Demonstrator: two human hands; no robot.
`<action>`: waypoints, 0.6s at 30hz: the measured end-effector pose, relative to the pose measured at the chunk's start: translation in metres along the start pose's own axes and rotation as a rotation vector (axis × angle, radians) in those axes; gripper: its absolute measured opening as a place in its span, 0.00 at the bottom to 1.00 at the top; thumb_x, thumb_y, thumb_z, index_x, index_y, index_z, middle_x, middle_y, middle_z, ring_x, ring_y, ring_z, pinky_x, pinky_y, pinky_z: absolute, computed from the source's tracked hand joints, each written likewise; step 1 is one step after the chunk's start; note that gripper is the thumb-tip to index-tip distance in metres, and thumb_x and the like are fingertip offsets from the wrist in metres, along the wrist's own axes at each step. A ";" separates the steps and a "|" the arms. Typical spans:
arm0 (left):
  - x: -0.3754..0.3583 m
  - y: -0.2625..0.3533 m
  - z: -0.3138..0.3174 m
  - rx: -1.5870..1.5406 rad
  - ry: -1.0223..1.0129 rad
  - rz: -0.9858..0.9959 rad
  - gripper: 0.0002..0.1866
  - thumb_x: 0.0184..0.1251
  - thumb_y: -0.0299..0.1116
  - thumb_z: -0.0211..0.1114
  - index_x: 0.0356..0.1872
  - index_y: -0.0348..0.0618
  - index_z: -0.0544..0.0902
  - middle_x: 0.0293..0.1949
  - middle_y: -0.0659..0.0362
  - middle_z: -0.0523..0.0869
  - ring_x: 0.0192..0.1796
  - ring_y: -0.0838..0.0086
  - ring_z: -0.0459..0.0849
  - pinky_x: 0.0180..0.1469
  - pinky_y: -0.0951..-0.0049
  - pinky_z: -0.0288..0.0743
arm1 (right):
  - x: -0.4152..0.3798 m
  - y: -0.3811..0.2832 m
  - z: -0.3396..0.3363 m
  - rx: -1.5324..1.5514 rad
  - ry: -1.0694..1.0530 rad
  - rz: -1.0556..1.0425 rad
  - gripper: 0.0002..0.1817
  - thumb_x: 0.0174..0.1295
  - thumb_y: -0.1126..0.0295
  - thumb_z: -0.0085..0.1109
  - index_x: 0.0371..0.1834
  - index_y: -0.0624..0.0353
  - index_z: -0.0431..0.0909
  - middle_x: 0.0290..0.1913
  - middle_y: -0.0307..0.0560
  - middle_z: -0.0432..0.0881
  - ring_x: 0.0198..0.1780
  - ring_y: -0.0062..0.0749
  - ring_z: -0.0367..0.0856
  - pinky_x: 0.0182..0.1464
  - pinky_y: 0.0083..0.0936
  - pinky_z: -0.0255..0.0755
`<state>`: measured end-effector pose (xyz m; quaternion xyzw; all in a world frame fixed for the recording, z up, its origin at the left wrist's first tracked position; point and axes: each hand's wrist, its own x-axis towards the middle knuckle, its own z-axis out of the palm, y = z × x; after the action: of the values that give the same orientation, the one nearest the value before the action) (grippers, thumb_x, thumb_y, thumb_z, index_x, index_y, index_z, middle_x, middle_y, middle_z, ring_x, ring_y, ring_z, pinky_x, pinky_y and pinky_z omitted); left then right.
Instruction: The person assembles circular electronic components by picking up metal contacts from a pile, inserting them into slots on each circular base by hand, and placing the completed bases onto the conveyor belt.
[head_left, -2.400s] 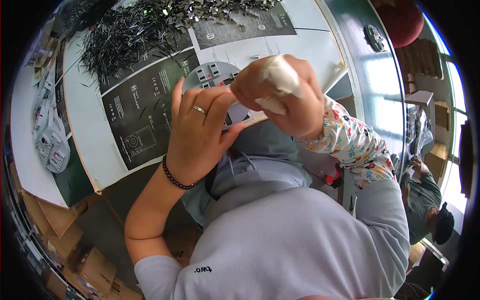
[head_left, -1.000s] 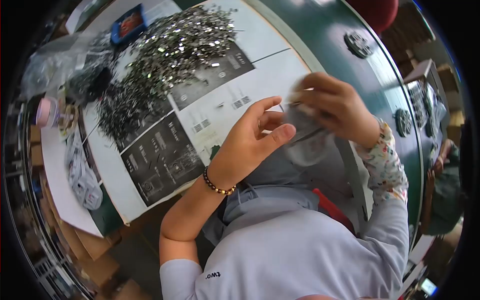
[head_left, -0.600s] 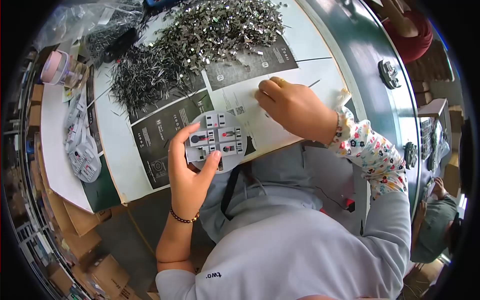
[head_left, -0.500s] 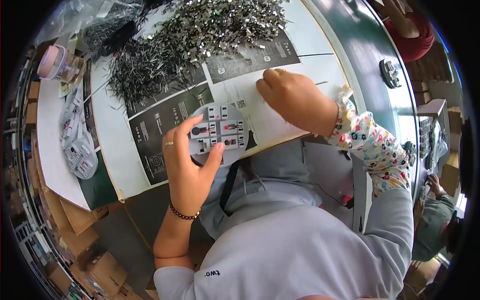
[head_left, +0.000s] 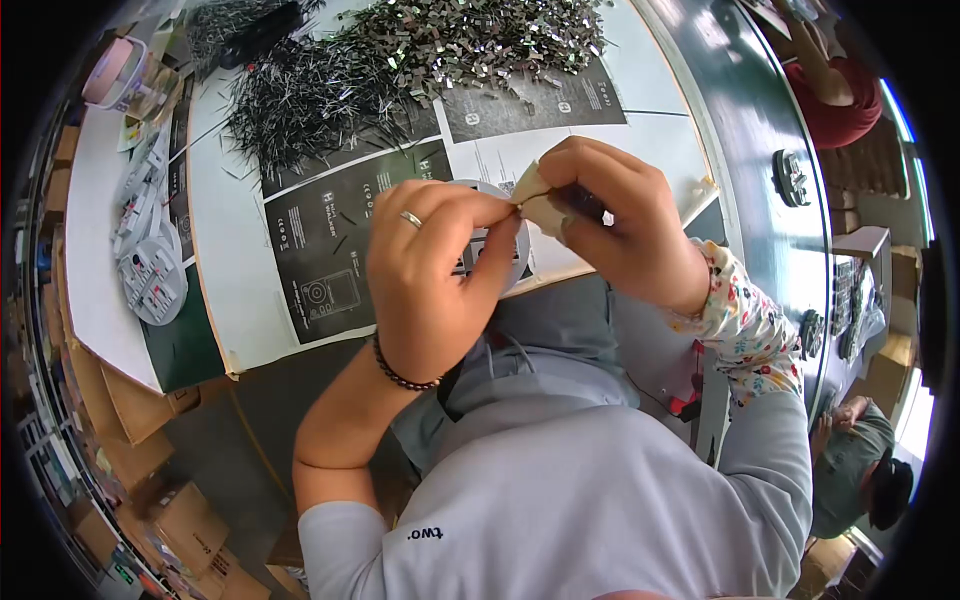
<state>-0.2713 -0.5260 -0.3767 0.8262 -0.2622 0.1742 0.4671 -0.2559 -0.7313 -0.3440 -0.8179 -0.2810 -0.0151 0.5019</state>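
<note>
My left hand [head_left: 425, 265], with a ring and a beaded bracelet, is closed in a pinch of thumb and forefinger. Its tips meet those of my right hand [head_left: 630, 215], which is also pinched. Pale beige coverings [head_left: 545, 212] show on the right thumb and forefinger. Whatever the fingertips hold is too small to make out. Behind and below the hands lies a round grey plate [head_left: 520, 255] with slots and small parts, mostly hidden by the left hand.
Heaps of thin metal pins [head_left: 310, 110] and small shiny metal pieces [head_left: 480, 45] lie on the table's far side. Similar grey plates [head_left: 152, 280] are stacked at the left, near a pink-lidded cup [head_left: 125, 75]. Other people [head_left: 850, 470] are at the right.
My left hand has let go of the grey plate and moved right over it. My right hand has come left and down to meet it, both now pinching together.
</note>
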 end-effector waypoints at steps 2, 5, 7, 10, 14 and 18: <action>0.006 0.001 -0.007 0.038 -0.014 0.046 0.10 0.54 0.24 0.75 0.36 0.42 0.85 0.41 0.59 0.86 0.49 0.60 0.81 0.54 0.61 0.72 | 0.000 -0.001 0.003 -0.112 0.026 -0.158 0.12 0.55 0.84 0.63 0.44 0.68 0.78 0.36 0.47 0.82 0.31 0.35 0.79 0.33 0.27 0.74; 0.008 -0.002 -0.015 0.118 -0.039 0.127 0.09 0.52 0.23 0.76 0.33 0.42 0.84 0.37 0.61 0.87 0.46 0.62 0.82 0.51 0.62 0.72 | -0.004 -0.001 0.001 -0.153 -0.008 -0.184 0.13 0.53 0.85 0.64 0.43 0.68 0.78 0.37 0.47 0.82 0.30 0.36 0.79 0.33 0.27 0.74; 0.009 -0.009 -0.020 0.078 -0.147 0.089 0.10 0.51 0.24 0.76 0.34 0.43 0.85 0.38 0.62 0.87 0.47 0.63 0.81 0.51 0.63 0.72 | -0.004 0.000 -0.003 -0.128 -0.093 -0.107 0.13 0.52 0.84 0.65 0.42 0.67 0.79 0.38 0.47 0.83 0.30 0.37 0.80 0.33 0.27 0.74; 0.009 -0.023 -0.026 0.076 -0.226 0.086 0.10 0.51 0.24 0.77 0.35 0.44 0.87 0.39 0.62 0.87 0.47 0.63 0.80 0.51 0.64 0.73 | -0.022 0.012 0.001 -0.123 -0.162 -0.131 0.13 0.52 0.83 0.66 0.42 0.66 0.80 0.40 0.47 0.85 0.30 0.36 0.82 0.31 0.27 0.75; 0.003 -0.035 -0.022 0.079 -0.315 0.136 0.12 0.51 0.24 0.78 0.38 0.45 0.89 0.40 0.61 0.87 0.47 0.63 0.78 0.52 0.66 0.74 | -0.045 0.020 0.025 -0.304 -0.123 -0.314 0.13 0.51 0.77 0.68 0.42 0.62 0.81 0.44 0.46 0.85 0.34 0.37 0.86 0.31 0.29 0.79; 0.004 -0.039 -0.013 0.006 -0.367 0.183 0.11 0.51 0.25 0.78 0.37 0.46 0.89 0.41 0.60 0.86 0.47 0.62 0.76 0.52 0.65 0.72 | -0.049 0.016 0.018 -0.472 -0.157 -0.422 0.16 0.51 0.77 0.70 0.45 0.62 0.83 0.46 0.47 0.87 0.33 0.34 0.86 0.29 0.27 0.79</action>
<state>-0.2454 -0.4997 -0.3944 0.8182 -0.4165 0.0634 0.3913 -0.2940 -0.7434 -0.3808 -0.8339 -0.4711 -0.1204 0.2609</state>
